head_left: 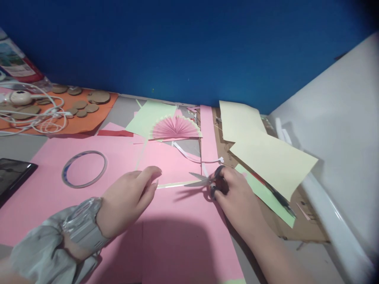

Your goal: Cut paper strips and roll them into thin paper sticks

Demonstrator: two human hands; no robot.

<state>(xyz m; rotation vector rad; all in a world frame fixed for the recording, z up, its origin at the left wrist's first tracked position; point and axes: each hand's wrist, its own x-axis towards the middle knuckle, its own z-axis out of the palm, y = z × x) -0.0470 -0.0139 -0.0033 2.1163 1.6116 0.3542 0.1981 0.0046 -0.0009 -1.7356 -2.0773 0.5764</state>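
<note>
1. Our right hand is closed around black-handled metal scissors, blades parted, near the right edge of the large pink paper sheet.
2. Whether our left hand pinches the narrow whitish strip, we cannot tell.
3. We seem to be cutting; steadying the strip matters next.

Head camera: worn on the person's head, facing forward and down across the table.
Left hand and right hand: near the lens, seen from above and behind, wrists toward the viewer.
Blue wall: straight ahead, filling the top.
White panel: closing the right side.
Phone and bottle: cut by the left edge.
</note>
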